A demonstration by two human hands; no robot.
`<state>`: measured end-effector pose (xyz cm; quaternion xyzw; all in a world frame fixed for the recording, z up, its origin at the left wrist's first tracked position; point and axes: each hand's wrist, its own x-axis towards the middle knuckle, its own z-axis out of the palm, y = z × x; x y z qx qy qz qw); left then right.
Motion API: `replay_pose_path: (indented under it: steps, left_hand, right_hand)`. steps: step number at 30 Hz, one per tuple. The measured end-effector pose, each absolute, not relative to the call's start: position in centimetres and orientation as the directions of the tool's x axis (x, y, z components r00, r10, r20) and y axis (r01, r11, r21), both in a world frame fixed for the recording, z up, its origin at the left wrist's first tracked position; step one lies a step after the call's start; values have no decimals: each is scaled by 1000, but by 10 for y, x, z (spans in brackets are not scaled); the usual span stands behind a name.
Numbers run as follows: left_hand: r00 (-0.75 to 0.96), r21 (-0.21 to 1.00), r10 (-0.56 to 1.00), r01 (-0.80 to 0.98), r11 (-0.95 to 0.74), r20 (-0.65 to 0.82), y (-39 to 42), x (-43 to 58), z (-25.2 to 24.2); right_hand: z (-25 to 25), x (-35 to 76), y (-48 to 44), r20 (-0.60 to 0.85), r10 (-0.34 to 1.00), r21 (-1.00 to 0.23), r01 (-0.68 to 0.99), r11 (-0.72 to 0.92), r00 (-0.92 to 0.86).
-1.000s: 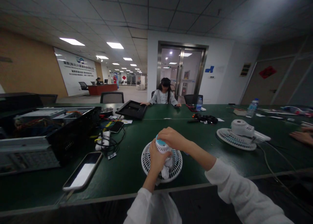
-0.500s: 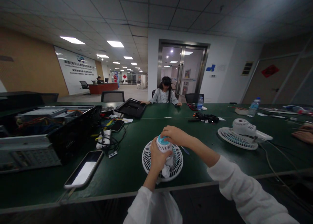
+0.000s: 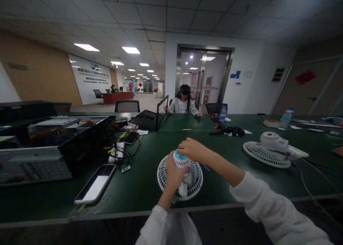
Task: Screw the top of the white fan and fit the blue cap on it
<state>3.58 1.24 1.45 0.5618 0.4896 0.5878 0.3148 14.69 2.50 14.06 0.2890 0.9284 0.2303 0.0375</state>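
In front of me a white electric fan [image 3: 197,182] lies grille-down near the table's front edge, its motor housing uppermost. My left hand [image 3: 173,170] is wrapped around the housing from the left side, thumb across its front. A light-blue cap [image 3: 179,155] covers the top of the housing. My right hand [image 3: 192,148] reaches in from the right with curled fingers gripping that cap; the fingertips are partly hidden. A thin blue tool [image 3: 206,167], too blurred to name, rests just right of the grille.
An open computer case [image 3: 88,145] and a phone [image 3: 95,184] lie left. A second fan [image 3: 268,154] is at right, with cables trailing. Across the table [image 3: 150,159] a person [image 3: 183,102] holds part of a black frame [image 3: 148,119]. Water bottles [image 3: 286,118] stand farther back.
The view has shifted slightly left. Across the table, part of the black frame has been raised upright by the person. Both my hands keep nearly the same place on the fan.
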Motion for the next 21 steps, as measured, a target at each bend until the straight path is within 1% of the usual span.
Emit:
replay_pose_path:
  steps: [2,5,9,11,13,16,18,20,21]
  left_hand:
    - [-178,928,916,174,-329,359,13,36,13]
    - [-183,928,915,174,-329,359,15,36,11]
    - [-167,931,924,188,-312,344,14,35,14]
    - [-162,934,927,185,-307,337,11,35,16]
    - [-157,935,929,176,-306,334,9,35,19]
    - [-143,934,930,170,-314,339,7,35,18]
    - [-126,938,937,165,-305,327,9,36,17]
    - [-106,936,940,182,-301,323,10,35,19]
    - [-105,922,931,217,-320,348,7,34,23]
  right_hand:
    - [141,147,23,63,543,467,506,725,-837]
    - [144,145,23,47,569,453,525,720,-821]
    - [146,139,27,7,654,426,594,682,-756]
    - [144,134,27,20,714,407,658,633,-700]
    - [141,128,24,75,792,344,761,549,-605]
    - [134,118,19,154,895,218,898,382,-418]
    - [131,114,16,173,930,171,940,296,-325]
    - [131,114,15,168,942,141,953,269,-291]
    - [132,116,14,160,945,126,955,268,-287]
